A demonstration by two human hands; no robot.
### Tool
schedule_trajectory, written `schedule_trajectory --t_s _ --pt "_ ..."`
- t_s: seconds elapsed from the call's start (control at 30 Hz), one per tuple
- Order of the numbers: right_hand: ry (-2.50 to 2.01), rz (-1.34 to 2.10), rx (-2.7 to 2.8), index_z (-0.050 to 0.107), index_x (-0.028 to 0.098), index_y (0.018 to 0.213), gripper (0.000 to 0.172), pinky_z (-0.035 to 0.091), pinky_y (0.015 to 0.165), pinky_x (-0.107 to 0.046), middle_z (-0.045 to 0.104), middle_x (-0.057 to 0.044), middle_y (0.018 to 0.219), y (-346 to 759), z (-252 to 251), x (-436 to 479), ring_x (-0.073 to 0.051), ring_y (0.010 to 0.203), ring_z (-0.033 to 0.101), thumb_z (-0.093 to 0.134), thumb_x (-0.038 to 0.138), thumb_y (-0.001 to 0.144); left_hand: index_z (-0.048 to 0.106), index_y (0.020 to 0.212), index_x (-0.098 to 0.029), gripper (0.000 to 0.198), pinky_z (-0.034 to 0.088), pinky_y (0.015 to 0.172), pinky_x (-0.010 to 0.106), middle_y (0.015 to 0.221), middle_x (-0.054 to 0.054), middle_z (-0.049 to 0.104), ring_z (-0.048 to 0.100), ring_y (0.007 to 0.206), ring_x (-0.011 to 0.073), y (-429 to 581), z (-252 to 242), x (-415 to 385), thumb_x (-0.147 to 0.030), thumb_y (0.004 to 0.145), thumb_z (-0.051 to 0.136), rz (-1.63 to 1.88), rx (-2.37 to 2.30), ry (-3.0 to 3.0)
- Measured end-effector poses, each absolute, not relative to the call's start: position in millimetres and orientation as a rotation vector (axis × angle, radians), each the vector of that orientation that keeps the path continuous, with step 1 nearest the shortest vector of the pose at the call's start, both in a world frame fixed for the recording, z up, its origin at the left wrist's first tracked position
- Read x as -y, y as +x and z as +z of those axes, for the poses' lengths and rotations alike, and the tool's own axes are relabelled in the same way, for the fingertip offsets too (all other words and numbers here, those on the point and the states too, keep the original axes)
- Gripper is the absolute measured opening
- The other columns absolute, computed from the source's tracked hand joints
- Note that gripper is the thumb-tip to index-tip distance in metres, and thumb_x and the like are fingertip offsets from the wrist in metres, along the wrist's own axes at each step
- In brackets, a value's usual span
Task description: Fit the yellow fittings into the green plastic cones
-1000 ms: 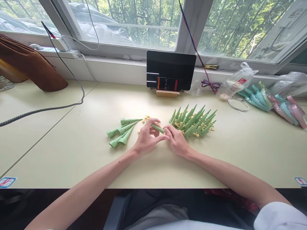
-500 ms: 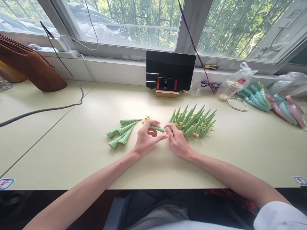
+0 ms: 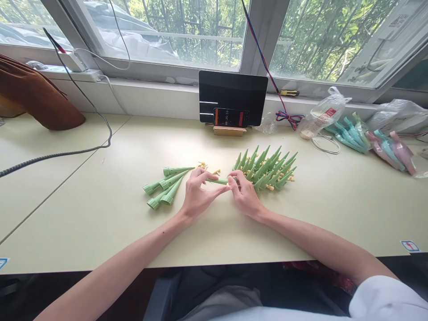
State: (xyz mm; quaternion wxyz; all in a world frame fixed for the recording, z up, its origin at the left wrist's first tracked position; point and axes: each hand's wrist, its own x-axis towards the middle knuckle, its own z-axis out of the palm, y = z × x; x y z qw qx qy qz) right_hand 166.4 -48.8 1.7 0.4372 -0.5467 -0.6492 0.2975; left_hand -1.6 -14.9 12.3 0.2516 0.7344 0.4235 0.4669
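Observation:
My left hand (image 3: pixel 198 192) and my right hand (image 3: pixel 245 196) meet at the middle of the pale table (image 3: pixel 100 209), both pinching one green cone-shaped plastic piece (image 3: pixel 217 181) held between them. To the left lie several loose green cones (image 3: pixel 165 185) in a fan. To the right sits a dense pile of green cones with small yellow parts (image 3: pixel 265 169). A few small yellow bits (image 3: pixel 207 168) lie just behind my fingers.
A dark tablet (image 3: pixel 233 97) with a phone (image 3: pixel 231 117) leaning on it stands at the back by the window. A black cable (image 3: pixel 67 151) crosses the left side, near a brown bag (image 3: pixel 36 96). Plastic bags with teal and pink pieces (image 3: pixel 371 138) lie at the right.
The hands have stayed together on the green piece, which now lies more level. The view has shifted slightly, so everything sits a little lower left.

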Motion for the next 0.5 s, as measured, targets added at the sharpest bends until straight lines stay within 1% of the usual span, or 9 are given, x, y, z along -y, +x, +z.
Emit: schedule_trajectory --t_s 0.13,0.33,0.5 --pt "-1.369 0.752 1.605 0.050 0.022 0.100 0.026 0.035 0.057 -0.026 0.051 0.003 0.070 167.1 1.4 48.6 -0.014 0.058 0.047 0.038 0.045 0.101 0.069 0.076 -0.020 0.031 0.048 0.069 0.033 0.079 0.003 0.062 0.057 0.076 0.0190 -2.3 14.3 14.1 -0.047 0.068 0.083 1.249 -1.144 2.008" --pt "-1.343 0.785 1.571 0.049 0.022 0.101 0.025 0.036 0.057 -0.026 0.053 0.003 0.071 166.4 0.9 48.2 -0.014 0.060 0.051 0.041 0.045 0.100 0.068 0.070 -0.020 0.033 0.044 0.059 0.029 0.071 0.002 0.061 0.051 0.065 0.0151 -2.9 14.0 13.1 -0.049 0.068 0.082 1.213 -1.131 1.986" --pt "-1.323 0.792 1.551 0.049 0.022 0.102 0.024 0.036 0.057 -0.025 0.051 0.003 0.070 166.3 0.9 48.3 -0.013 0.060 0.050 0.043 0.044 0.099 0.067 0.071 -0.018 0.034 0.044 0.055 0.026 0.066 0.001 0.061 0.051 0.059 0.0130 -3.1 12.6 13.1 -0.048 0.067 0.083 1.156 -1.137 1.921"
